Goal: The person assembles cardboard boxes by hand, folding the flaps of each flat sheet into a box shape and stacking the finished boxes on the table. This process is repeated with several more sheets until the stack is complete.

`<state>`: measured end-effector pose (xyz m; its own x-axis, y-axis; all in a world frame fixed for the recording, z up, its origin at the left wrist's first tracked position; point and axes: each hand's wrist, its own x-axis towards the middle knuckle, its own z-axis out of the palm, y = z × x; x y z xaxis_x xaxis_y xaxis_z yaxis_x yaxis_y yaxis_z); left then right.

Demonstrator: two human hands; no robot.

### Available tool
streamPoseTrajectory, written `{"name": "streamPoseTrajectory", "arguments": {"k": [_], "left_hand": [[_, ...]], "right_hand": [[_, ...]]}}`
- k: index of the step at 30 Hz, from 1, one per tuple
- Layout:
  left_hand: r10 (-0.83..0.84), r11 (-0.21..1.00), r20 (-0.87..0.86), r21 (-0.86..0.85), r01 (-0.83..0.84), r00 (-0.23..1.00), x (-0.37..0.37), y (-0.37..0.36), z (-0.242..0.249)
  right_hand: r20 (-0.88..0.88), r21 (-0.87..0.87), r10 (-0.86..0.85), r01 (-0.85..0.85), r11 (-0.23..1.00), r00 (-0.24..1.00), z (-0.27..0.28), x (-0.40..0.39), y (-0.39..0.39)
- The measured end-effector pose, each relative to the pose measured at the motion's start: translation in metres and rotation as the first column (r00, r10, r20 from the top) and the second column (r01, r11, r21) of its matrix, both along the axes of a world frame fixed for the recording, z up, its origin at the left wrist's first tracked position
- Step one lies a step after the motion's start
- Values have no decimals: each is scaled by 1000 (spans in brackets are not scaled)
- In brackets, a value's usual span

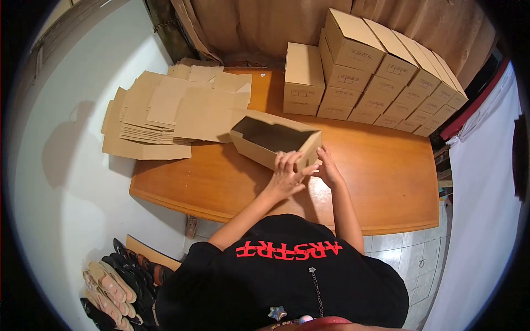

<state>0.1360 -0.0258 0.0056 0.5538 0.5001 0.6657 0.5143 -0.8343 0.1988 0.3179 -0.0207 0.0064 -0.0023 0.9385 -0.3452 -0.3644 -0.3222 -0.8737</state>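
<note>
An open cardboard box (256, 150) stands in front of me on the wooden table, its dark inside facing up. My left hand (288, 175) is at the box's near right corner, with its fingers bent over the top edge and the thumb pointing right. Against the right end of the same box rests my right hand (328, 167), its fingers upright along the end panel and partly hidden by it. Flat cardboard sheets (207, 115) lie in a layered pile just left of the box.
Closed cardboard boxes (350, 83) are stacked in rows at the back right of the table (386, 182). A white wall (72, 165) borders the left side. Sandals (113, 284) lie at the lower left, and a white curtain (480, 182) hangs at the right.
</note>
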Motion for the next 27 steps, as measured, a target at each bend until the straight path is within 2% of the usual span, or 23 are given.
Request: {"name": "streamPoseTrajectory", "arguments": {"k": [2,4,5,6,8,9,10,12,14,16,18,22,24,27], "left_hand": [[-100,981,108,-153,116,989,3,-7,1],[-42,989,197,-128,68,980,-1,-5,-8],[75,991,278,-130,-40,958,-5,-5,-14],[188,979,356,-142,-146,915,-11,-3,-22],[382,924,506,-228,-307,774,-30,9,-53],[465,885,489,-280,-372,738,-42,14,-53],[545,838,468,-328,-435,696,-55,19,-53],[608,786,427,-441,-433,669,-78,35,-66],[614,762,382,-515,-393,691,-93,46,-69],[556,771,343,-553,-316,757,-100,55,-65],[538,765,328,-578,-285,777,-99,60,-66],[552,740,218,-574,-352,805,-91,61,-67],[560,731,157,-555,-397,813,-88,56,-64],[531,783,215,-493,-379,820,-82,47,-63]], "right_hand": [[5,3,-98,98,995,995,-26,6,6],[9,29,-213,213,977,977,-51,14,14],[-86,27,-274,278,960,958,-59,18,16],[-109,5,-327,329,944,939,-68,22,19],[-151,-43,-429,427,903,891,-83,33,22],[-132,-49,-447,444,895,885,-78,32,20],[-95,21,-426,430,903,900,-72,30,16],[-14,156,-387,385,910,922,-60,27,8],[240,338,-376,285,897,895,-52,20,7],[488,463,-405,163,871,774,-40,10,4],[691,531,-454,32,847,562,-22,-3,0],[797,532,-482,-44,846,365,-3,-21,-4],[811,527,-481,-61,848,333,0,-23,-5],[858,484,-446,-111,868,257,1,-23,-8]]}}
